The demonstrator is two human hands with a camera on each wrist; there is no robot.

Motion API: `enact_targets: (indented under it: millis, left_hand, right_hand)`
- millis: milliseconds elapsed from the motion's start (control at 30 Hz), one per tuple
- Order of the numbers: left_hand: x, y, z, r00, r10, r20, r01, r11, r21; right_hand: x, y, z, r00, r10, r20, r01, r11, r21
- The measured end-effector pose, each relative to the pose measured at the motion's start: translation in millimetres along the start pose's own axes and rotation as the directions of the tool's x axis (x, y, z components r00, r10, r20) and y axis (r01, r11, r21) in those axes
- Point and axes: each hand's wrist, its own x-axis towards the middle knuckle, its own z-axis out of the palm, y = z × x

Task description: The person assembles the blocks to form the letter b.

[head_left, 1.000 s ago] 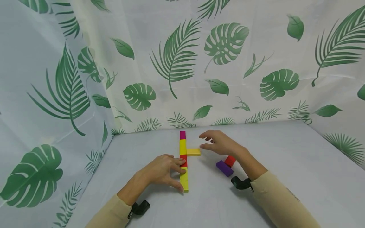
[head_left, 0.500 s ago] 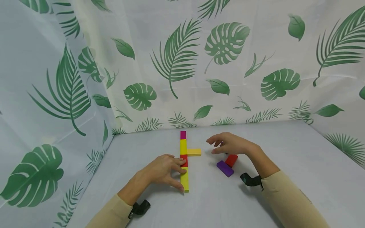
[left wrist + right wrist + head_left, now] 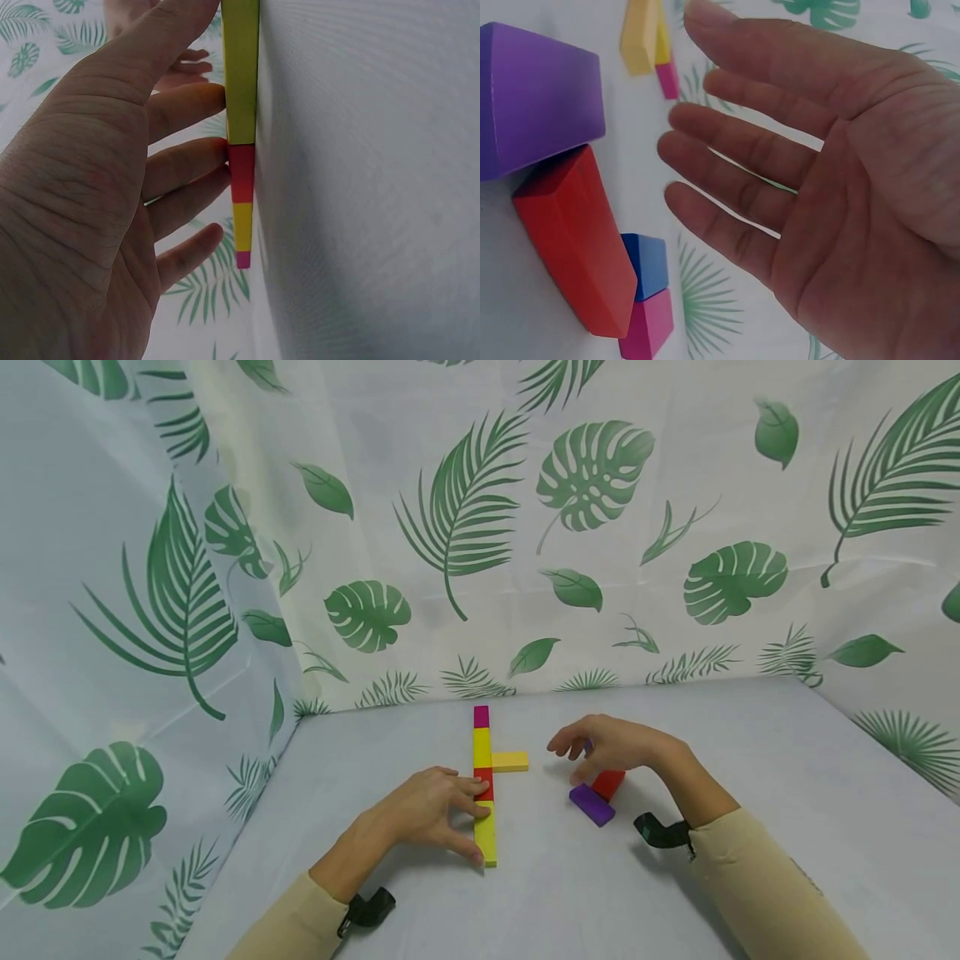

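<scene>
Pale grey-white tabletop (image 3: 540, 893), matte, boxed in by white cloth (image 3: 360, 427) with green leaf prints behind and to the side. Person in beige sleeves, a black device at each wrist.

Row of blocks runs straight away from the person, mid-table: yellow-green block (image 3: 486, 842) nearest, then row's red block (image 3: 486, 774), bright yellow block (image 3: 482, 747), magenta block (image 3: 482, 717) at the far end. Light-orange block (image 3: 510, 762) juts out sideways to the right, against the row.

Left hand (image 3: 431, 806) spread, not grasping, fingertips touching the row, thumb by its near end. Right hand (image 3: 615, 747) released, nothing in it, fingers relaxed above the loose pieces: purple block (image 3: 592, 805) touching loose red block (image 3: 608, 784).

Right wrist view adds a blue block (image 3: 649, 266) and a pink block (image 3: 646, 326), side by side beyond the red one; from the head, pink is hidden and only a bluish sliver shows between fingers. Left wrist view gives the row side-on, seams tight, but hides the light-orange one
</scene>
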Motion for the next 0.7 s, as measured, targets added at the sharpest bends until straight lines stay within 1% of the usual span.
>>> enact_targets:
  millis: [200,333,500,700]
  left_hand:
    - [0.2,0.3,-0.2,1.0,-0.002,0.005,0.002,1.0,0.003]
    - [0.1,1.1,-0.6,1.0,-0.009,0.01,0.009,1.0,0.0]
    - [-0.3,1.4,-0.7,1.0,-0.012,0.008,0.012,1.0,0.005]
    - [-0.3,0.8,-0.9,1.0,-0.008,0.006,0.008,1.0,0.003]
  right_hand:
    - [0.5,0.8,2.5,0.996,0.048,0.078,-0.048,0.999,-0.012]
    - [0.7,0.4,5.7,0.987,0.09,0.135,-0.09,0.996,-0.001]
    - [-0.8,-0.3,8.3,0.973,0.14,0.181,-0.144,0.99,0.006]
    - [-4.1,0.6,9.5,0.966,0.137,0.22,-0.142,0.99,0.005]
